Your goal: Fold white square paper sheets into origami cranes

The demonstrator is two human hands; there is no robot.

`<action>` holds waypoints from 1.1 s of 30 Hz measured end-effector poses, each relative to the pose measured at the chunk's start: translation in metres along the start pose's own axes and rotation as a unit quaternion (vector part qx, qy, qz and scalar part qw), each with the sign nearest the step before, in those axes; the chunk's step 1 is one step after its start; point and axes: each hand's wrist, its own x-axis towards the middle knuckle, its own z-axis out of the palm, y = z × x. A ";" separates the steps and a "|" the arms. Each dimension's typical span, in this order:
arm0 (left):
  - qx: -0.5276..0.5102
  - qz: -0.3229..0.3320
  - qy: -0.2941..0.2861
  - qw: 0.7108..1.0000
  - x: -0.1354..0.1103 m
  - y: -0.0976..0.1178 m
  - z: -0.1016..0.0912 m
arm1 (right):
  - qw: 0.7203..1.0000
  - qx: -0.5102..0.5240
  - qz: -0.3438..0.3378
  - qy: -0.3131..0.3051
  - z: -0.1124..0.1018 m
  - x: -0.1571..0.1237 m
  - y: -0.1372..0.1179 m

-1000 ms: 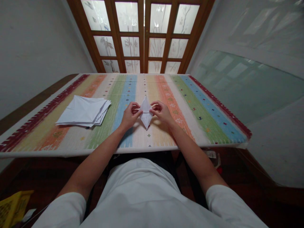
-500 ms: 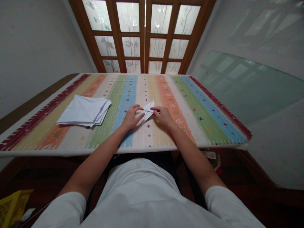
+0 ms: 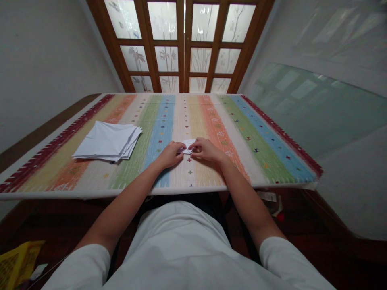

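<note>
Soft daylight comes through the frosted door panes (image 3: 184, 44) behind the surface (image 3: 236, 133), lighting its striped cloth evenly and brightly. Below the surface's near edge the floor falls into dim shadow. The glass sheet (image 3: 311, 104) right of the surface carries pale reflections of the panes. Wide-angle distortion bends the walls outward; the upper right corner is slightly blurred.

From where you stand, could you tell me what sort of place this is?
Probably a room at home: wooden-framed frosted-glass doors, a colourful striped woven tablecloth, a stack of white paper sheets.
</note>
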 end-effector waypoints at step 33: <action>0.019 -0.084 0.028 0.996 0.002 0.005 -0.002 | 0.998 -0.005 -0.029 0.061 0.023 0.016 0.015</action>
